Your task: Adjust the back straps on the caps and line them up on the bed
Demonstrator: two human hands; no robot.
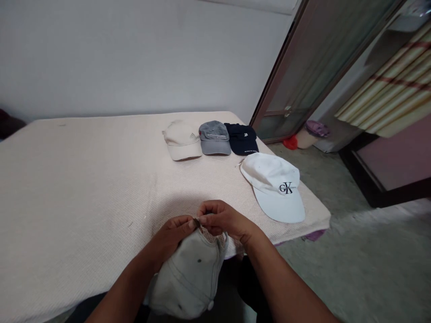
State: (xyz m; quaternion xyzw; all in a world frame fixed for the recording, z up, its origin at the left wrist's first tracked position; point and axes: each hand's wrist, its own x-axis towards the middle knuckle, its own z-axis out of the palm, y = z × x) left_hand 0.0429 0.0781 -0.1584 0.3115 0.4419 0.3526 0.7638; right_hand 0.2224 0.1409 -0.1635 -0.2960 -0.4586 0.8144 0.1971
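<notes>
Obs., head view. You hold a pale grey cap (188,278) low in front of you, at the near edge of the bed (67,188), crown up and its back end turned toward the bed. The cap hangs partly off the edge, over your lap.

L hand (175,235): fingers curled over the cap's rear rim, thumb and forefinger pinched on a small dark bit at the back opening, prob. the strap or buckle (196,222); too small to tell which. Clenched, grasping the cap.

R hand (224,220): fingers bent inward, tips meeting the L hand's at that same spot. Also pinching the strap area of the cap. Both hands touch each other at the fingertips.

Cap details: eyelet holes on the panels, a button at the top of the crown near the lower edge of view, a mesh-like lining just under your R hand.

Elsewhere on the bed, cover cream and textured:
- white cap (274,186) w/ black letters, near the R corner, brim toward you, well apart from your hands.
- row of three at the far side, brims toward you: beige cap (182,139), grey cap (214,137), navy cap (241,138). Grey touches navy; beige just beside grey.

Off the bed, R side: glass door (303,76), a red object (290,142) on the floor by its base, striped fabric (397,85) further R.
</notes>
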